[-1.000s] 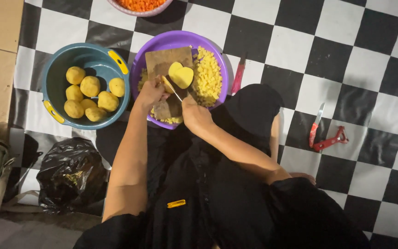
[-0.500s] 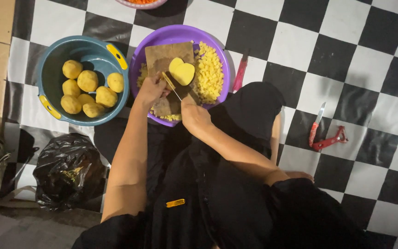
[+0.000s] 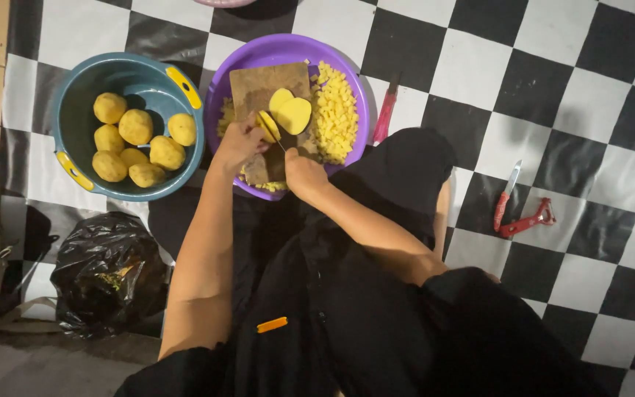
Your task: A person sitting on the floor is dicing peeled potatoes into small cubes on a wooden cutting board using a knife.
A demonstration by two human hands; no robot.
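Observation:
A brown wooden cutting board (image 3: 259, 87) rests across a purple bowl (image 3: 339, 53) holding several diced potato pieces (image 3: 336, 114). Two flat potato slices (image 3: 291, 112) lie on the board. My left hand (image 3: 238, 141) holds down a yellow potato piece (image 3: 266, 125) on the board. My right hand (image 3: 301, 173) grips a dark-handled knife (image 3: 277, 147), its blade against that piece.
A blue tub (image 3: 82, 81) with several peeled potatoes (image 3: 137, 129) sits left of the purple bowl. A black plastic bag (image 3: 104, 268) lies at the lower left. A red-handled knife (image 3: 385, 117), a second knife (image 3: 506, 198) and a red peeler (image 3: 527, 220) lie on the chequered floor at the right.
The view has shifted slightly. My hands stay at the board, the knife working on the potato piece; no clear change in what lies on the board.

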